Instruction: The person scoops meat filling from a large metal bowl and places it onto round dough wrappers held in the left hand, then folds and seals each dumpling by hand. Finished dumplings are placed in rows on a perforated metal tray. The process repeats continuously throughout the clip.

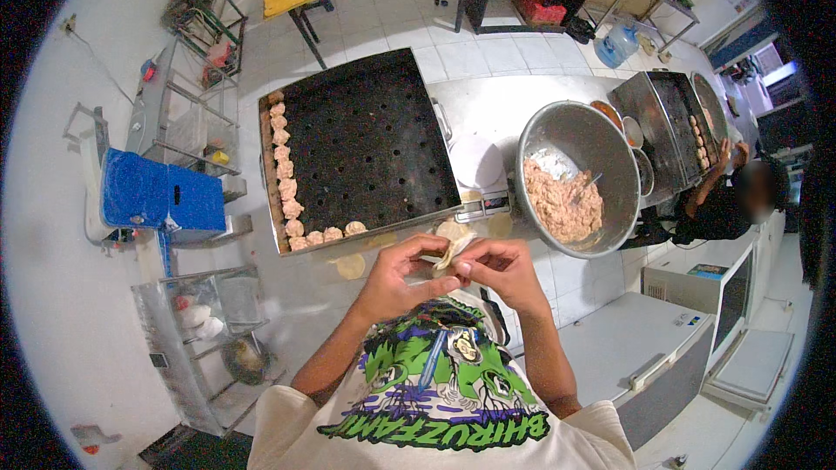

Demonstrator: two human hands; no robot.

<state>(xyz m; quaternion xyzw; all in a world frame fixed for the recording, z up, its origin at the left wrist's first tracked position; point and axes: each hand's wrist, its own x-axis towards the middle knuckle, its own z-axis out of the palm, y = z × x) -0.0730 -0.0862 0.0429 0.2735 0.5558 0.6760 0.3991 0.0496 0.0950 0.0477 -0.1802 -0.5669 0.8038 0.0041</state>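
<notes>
In front of my chest, a thin pale dough wrapper is pinched between both hands, its edge folded upward. My left hand holds it from the left with closed fingers. From the other side, the thumb and fingers of my right hand press on it. Any filling inside is hidden. Beyond my left hand sits a dark square steamer tray with holes in its base. Shaped dumplings line its left side and part of the near edge. A large metal bowl of minced filling stands to the right.
Loose round wrappers lie on the table near the tray. A kitchen scale with a white plate sits between tray and bowl. At right, another person works by a second tray. A chest freezer stands lower right.
</notes>
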